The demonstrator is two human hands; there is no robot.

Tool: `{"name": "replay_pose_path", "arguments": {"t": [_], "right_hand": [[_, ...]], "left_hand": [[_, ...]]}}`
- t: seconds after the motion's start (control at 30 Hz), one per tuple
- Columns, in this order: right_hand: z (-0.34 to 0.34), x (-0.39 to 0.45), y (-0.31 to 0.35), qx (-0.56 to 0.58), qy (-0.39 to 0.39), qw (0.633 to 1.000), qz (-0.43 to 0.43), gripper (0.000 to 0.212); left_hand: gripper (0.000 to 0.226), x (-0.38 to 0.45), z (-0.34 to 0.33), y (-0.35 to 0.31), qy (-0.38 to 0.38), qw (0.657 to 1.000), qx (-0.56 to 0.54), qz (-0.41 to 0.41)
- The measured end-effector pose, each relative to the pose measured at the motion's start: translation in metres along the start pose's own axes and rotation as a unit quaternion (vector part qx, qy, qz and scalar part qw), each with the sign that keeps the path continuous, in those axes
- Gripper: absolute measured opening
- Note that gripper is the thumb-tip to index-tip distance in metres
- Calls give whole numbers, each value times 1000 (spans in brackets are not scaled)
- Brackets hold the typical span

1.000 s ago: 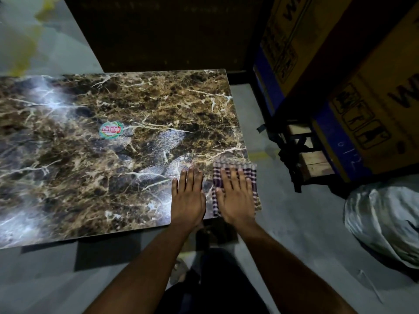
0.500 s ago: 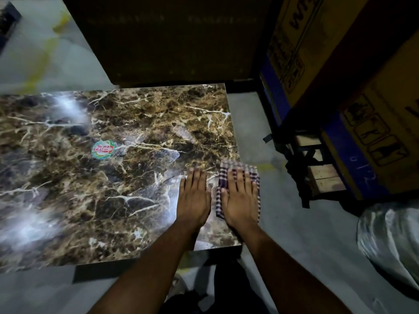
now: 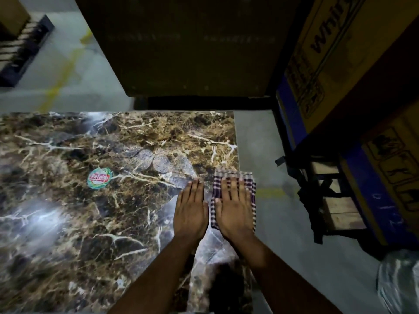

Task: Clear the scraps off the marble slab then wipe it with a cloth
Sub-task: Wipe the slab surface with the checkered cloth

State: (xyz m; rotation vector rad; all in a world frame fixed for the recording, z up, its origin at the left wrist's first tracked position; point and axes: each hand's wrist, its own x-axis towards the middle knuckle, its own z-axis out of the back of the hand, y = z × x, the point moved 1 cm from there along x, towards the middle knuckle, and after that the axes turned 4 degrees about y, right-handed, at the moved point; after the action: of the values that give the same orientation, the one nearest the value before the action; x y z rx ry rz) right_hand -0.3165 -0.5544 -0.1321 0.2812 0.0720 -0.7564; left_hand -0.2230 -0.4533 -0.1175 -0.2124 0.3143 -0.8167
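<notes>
Cloth [image 3: 233, 177], checked in dark purple and white and folded into a rectangle, lies at the right edge of the marble slab [image 3: 90, 223], its long axis running from the near side to the far side, its right margin reaching over the slab's edge. The right hand [image 3: 234, 207] presses flat on it, fingers straight, close together and pointing away from the person, gripping nothing. The left hand [image 3: 191, 209] lies flat just beside it on bare stone, fingers likewise extended and together, empty. The slab is brown with pale veins and glossy, throwing back white glare at the left; a round green and red sticker [image 3: 99, 178] sits near its middle. Around it lies a grey concrete floor [image 3: 272, 234] with a yellow painted line [image 3: 61, 75]. Large cardboard boxes [image 3: 335, 53] stand to the right, and a wooden pallet [image 3: 337, 211] beneath them.
</notes>
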Motion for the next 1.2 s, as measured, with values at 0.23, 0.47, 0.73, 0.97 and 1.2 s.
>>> {"name": "replay_pose_path", "arguments": {"t": [0.23,0.47,0.73,0.97,1.2], "right_hand": [[15,82,-14,-4,-15,1000,13,69],[22,128,-14,-11,-9,995,96,68],[30,191,-15,4,2,998,70,72],[43,270,-21,5,-3,997,73,71],[40,252,-20,-5,4,997,80,72]], "left_hand": [[56,53,6,-7,-13,1000,11,0],[56,103,10,-11,-18,1000,13,10],[56,159,24,-13,-26,1000,7,-10],[54,186,26,-8,-46,999,-5,-28],[54,184,18,-5,-46,998,-3,-30]]}}
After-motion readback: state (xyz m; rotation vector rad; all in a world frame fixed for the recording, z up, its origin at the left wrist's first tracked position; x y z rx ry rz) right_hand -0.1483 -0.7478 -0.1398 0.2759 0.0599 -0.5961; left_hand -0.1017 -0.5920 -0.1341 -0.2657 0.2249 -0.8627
